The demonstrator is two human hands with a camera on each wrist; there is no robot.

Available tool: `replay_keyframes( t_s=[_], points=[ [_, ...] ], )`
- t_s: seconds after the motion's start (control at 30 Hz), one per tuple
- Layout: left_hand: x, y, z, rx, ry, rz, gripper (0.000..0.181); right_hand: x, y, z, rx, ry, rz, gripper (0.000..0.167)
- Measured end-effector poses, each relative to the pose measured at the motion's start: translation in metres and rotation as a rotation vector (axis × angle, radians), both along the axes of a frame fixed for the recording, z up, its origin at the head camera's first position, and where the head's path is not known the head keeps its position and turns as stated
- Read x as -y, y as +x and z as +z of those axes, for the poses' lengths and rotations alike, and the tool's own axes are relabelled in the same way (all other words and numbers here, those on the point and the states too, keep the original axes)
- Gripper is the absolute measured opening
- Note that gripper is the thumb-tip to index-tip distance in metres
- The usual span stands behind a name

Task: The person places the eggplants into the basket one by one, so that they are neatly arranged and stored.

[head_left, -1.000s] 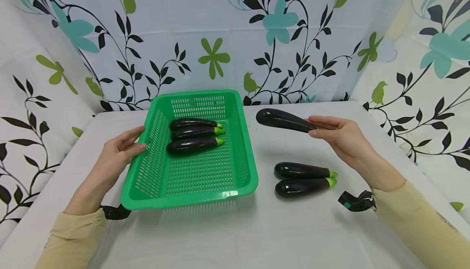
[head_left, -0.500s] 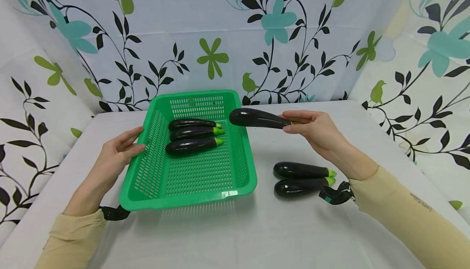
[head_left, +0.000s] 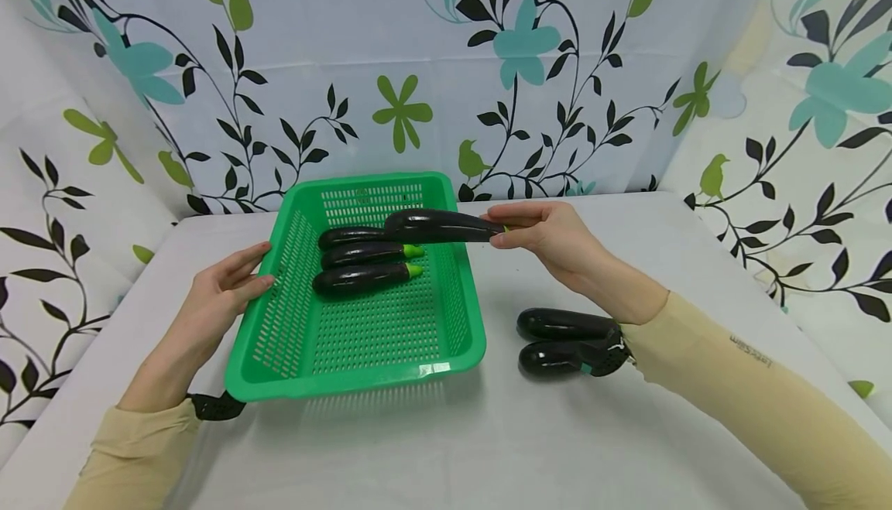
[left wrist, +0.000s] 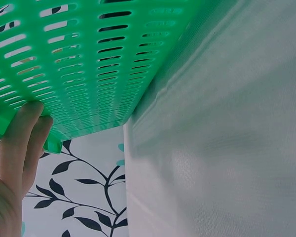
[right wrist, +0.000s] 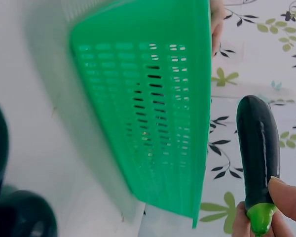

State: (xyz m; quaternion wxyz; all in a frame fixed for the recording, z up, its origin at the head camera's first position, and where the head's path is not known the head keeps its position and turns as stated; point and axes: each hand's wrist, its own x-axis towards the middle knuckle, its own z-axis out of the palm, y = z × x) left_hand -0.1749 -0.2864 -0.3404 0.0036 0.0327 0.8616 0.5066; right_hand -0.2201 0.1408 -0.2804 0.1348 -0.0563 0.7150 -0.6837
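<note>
In the head view a green slotted basket [head_left: 355, 383] holds three eggplants, one of them [head_left: 358, 278] nearest its middle. My left hand [head_left: 209, 313] grips the basket's left rim, fingers outside and thumb on the edge; the left wrist view shows its fingers [left wrist: 27, 143] against the slotted wall. My right hand [head_left: 557, 247] pinches another eggplant [head_left: 439, 227] by its stem end, level above the basket's right rim, its round end over the stem of the rear eggplant. The right wrist view shows this eggplant [right wrist: 259, 148] between thumb and fingers.
Two more eggplants [head_left: 560, 323] lie side by side on the white table [head_left: 446, 448], right of the basket, their stem ends hidden by the black right wrist camera [head_left: 605, 354]. A leaf-patterned curtain [head_left: 279, 46] stands behind and at both sides.
My right hand has moved left with its eggplant, from right of the basket to over its right side. The left hand and basket have hardly moved.
</note>
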Motion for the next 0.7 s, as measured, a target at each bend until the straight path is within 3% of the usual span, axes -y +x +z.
replay_keyframes(
  t_s=[0.7],
  points=[
    [0.000,-0.001,0.001,0.029,-0.024,0.008,0.066,0.058,-0.008,0.023,0.013,-0.014,0.058,0.045]
  ],
)
